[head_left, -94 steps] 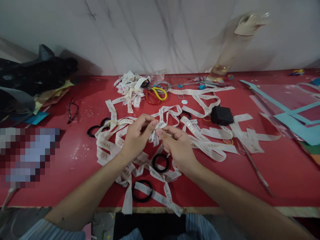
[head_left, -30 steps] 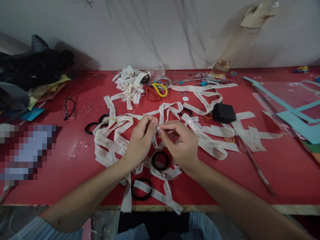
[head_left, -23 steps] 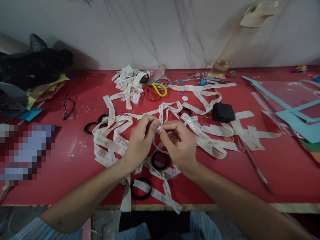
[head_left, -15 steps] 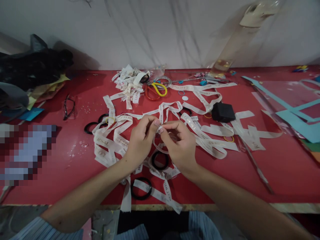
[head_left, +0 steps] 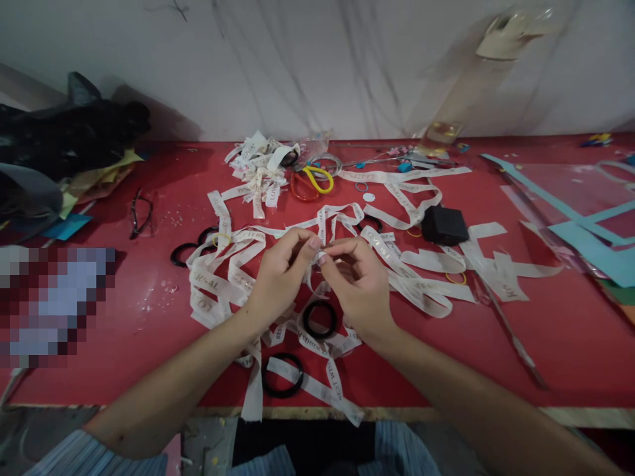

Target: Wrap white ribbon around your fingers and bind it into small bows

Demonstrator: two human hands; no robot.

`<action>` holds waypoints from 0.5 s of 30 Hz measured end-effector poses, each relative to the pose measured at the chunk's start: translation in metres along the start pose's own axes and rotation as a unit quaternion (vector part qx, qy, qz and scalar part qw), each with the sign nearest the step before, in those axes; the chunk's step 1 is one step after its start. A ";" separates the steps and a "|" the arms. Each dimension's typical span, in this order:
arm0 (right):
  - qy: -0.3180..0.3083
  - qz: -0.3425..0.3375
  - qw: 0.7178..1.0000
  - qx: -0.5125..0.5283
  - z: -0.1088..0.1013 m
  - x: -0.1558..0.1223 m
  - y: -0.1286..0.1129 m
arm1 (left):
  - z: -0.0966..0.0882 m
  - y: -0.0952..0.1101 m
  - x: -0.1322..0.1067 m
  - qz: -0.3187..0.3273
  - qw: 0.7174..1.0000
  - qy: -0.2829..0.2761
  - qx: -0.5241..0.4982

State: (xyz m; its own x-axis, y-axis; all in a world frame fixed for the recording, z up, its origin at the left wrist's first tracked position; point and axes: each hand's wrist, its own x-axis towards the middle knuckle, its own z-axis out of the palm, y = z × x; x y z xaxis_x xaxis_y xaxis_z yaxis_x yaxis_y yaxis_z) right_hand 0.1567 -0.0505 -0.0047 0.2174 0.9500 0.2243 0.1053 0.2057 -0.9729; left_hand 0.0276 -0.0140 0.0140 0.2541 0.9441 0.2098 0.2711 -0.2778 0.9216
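Observation:
My left hand (head_left: 280, 274) and my right hand (head_left: 360, 284) meet above the middle of a red table (head_left: 570, 344). Both pinch a small folded piece of white printed ribbon (head_left: 318, 254) between thumb and fingertips. Long strips of the same white ribbon (head_left: 218, 284) lie tangled on the table under and around my hands. A black ring (head_left: 320, 320) lies just below my hands, and another black ring (head_left: 282, 375) sits nearer the front edge.
A heap of cut ribbon pieces (head_left: 260, 168) lies at the back, beside yellow and red loops (head_left: 311, 184). A small black box (head_left: 444, 225) sits to the right, blue paper strips (head_left: 585, 231) further right. Eyeglasses (head_left: 140, 213) and dark cloth (head_left: 59, 142) are at left.
My fingers have worked the ribbon piece slightly while both hands stayed in place. The view shifted a little.

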 end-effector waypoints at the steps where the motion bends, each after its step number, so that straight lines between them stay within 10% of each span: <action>1: -0.008 0.002 1.000 -0.003 -0.001 0.001 0.000 | 0.000 0.000 0.001 0.002 1.000 -0.001 -0.002; 15: -0.109 0.093 0.986 0.083 -0.001 0.004 -0.005 | -0.003 0.000 0.000 0.027 0.999 0.036 -0.004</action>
State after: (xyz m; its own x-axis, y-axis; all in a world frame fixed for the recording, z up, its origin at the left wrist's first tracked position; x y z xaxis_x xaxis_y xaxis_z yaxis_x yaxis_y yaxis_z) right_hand 0.1583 -0.0483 0.0012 0.0032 0.9991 0.0415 -0.0804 0.0416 -0.9959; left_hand 0.0247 -0.0138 0.0146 0.2011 0.9383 0.2813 0.2510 -0.3269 0.9111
